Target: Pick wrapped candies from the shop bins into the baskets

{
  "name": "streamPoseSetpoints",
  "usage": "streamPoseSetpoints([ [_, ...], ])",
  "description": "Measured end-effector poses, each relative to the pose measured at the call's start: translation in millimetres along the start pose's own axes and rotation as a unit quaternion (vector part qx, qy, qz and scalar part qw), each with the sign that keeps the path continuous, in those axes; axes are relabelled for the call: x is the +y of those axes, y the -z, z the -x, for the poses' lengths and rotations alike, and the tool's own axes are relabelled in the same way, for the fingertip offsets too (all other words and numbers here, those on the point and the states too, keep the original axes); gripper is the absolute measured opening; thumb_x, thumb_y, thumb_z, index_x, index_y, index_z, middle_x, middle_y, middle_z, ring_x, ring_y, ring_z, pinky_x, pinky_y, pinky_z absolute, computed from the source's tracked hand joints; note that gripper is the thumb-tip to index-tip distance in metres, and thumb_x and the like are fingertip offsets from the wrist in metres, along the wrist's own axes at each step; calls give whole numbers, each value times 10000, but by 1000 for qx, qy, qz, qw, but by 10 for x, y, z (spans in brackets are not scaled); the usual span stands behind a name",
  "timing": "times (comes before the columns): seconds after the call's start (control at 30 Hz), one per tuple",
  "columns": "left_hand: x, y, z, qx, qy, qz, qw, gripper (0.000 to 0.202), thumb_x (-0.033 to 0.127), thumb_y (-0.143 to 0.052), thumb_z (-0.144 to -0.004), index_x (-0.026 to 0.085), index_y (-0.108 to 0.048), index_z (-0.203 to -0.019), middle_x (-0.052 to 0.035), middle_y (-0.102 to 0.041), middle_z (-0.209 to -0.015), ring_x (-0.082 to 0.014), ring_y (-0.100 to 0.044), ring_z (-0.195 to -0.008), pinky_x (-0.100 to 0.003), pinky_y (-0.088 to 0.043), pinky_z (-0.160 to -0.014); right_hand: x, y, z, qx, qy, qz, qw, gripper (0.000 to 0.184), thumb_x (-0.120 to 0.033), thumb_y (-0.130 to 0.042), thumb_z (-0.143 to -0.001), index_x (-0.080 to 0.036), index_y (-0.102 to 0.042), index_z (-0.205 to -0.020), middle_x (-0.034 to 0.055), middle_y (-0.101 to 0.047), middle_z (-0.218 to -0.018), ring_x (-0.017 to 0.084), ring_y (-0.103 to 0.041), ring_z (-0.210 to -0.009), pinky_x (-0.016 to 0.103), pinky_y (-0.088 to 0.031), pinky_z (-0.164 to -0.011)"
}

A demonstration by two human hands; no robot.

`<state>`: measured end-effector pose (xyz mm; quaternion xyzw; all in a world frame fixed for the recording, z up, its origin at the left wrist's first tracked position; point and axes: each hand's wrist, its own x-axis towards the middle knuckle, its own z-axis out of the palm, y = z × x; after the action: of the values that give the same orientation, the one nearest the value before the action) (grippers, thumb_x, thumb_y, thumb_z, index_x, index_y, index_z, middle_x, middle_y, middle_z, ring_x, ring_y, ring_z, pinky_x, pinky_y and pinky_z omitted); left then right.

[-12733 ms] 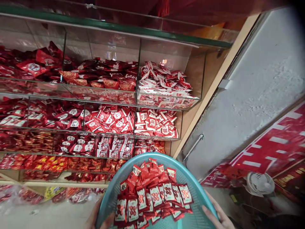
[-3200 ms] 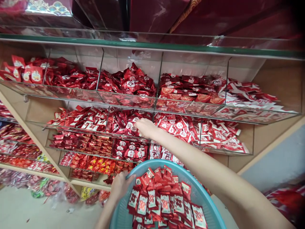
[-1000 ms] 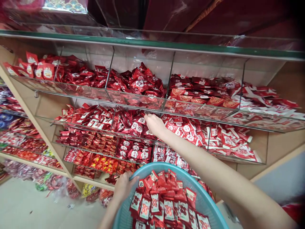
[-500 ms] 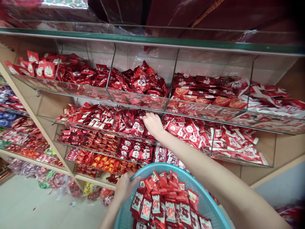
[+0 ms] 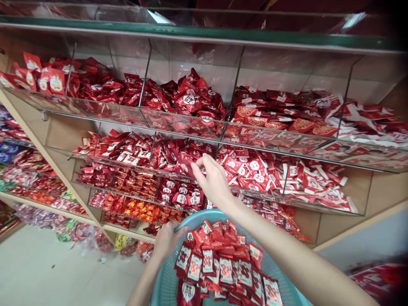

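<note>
Your right hand [image 5: 214,182] pinches one dark-red packet [image 5: 185,162] in its fingers [image 5: 198,166] at the bin [image 5: 172,173], not yet in the part-filled basket [image 5: 166,284] your left hand [image 5: 167,239] grips.

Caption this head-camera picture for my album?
Right hand pinches a dark red packet from the shelf bin; left hand grips the teal basket.

Pretty plain on our end: left hand [image 5: 167,240] and right hand [image 5: 213,182] are bare, and our left forearm [image 5: 144,282] and right forearm [image 5: 287,259] run bare right to the edge of view.
</note>
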<state>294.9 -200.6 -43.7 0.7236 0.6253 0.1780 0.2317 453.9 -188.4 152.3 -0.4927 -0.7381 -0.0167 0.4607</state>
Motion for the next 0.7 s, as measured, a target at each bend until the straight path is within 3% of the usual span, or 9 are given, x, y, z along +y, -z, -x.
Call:
streamPoseSetpoints([
  [0.07,-5,-6,-6,2,-4,-3,1000,344,457,-484,-808,186,-432,-602,48,-408,-522,-94,-392,-510,-203,-215,-513,-26,30,229,-8,-51,-143,988,193,-256,-443,-857,-192,-472,-678,48,-604,-904,142,-552,-790,273,-417,-729],
  [0.13,-10,-10,-10,2,-8,-8,1000,348,458,-485,-807,185,-437,-598,51,-390,-516,-90,-368,-495,-204,-211,-510,-16,44,458,-31,-131,-275,952,182,-210,-488,-793,-189,-444,-617,56,-617,-1016,153,-566,-888,290,-421,-788],
  [0.23,-1,1,-11,1,-17,-11,1000,346,449,-478,-813,182,-445,-596,48,-390,-518,-89,-362,-495,-203,-208,-506,58,35,789,-59,-285,-445,847,138,-201,-479,-747,-190,-439,-615,58,-646,-1041,181,-572,-960,329,-423,-830],
  [0.33,26,31,-4,-4,-16,-22,1000,342,438,-469,-819,182,-451,-594,37,-423,-528,-96,-382,-508,-205,-207,-504,156,-7,1078,-46,-405,-557,724,112,-293,-470,-751,-200,-455,-689,58,-674,-927,193,-607,-850,327,-459,-739],
  [0.43,43,50,0,-12,-7,-36,999,364,463,-452,-824,185,-446,-588,31,-447,-534,-101,-398,-511,-206,-212,-505,228,-53,1290,-21,-480,-591,648,201,-392,-476,-761,-203,-471,-694,42,-656,-808,186,-613,-781,310,-469,-697],
  [0.53,32,40,-11,-16,-3,-36,999,388,497,-448,-814,188,-427,-581,34,-443,-532,-101,-403,-511,-203,-223,-511,256,-68,1437,-20,-522,-588,617,307,-485,-454,-787,-202,-485,-671,32,-627,-761,171,-605,-759,300,-475,-684],
  [0.63,13,19,-28,-14,-11,-34,999,399,516,-443,-807,190,-415,-579,38,-423,-523,-101,-404,-514,-203,-227,-515,251,-52,1560,-41,-528,-581,619,336,-518,-438,-801,-204,-555,-808,27,-631,-837,155,-596,-774,292,-478,-678],
  [0.7,11,15,-31,-11,-17,-37,999,399,513,-436,-808,192,-406,-575,42,-399,-513,-100,-393,-509,-204,-223,-512,241,-39,1638,-58,-520,-574,630,298,-456,-519,-773,-209,-586,-927,27,-632,-902,150,-589,-788,290,-478,-684],
])
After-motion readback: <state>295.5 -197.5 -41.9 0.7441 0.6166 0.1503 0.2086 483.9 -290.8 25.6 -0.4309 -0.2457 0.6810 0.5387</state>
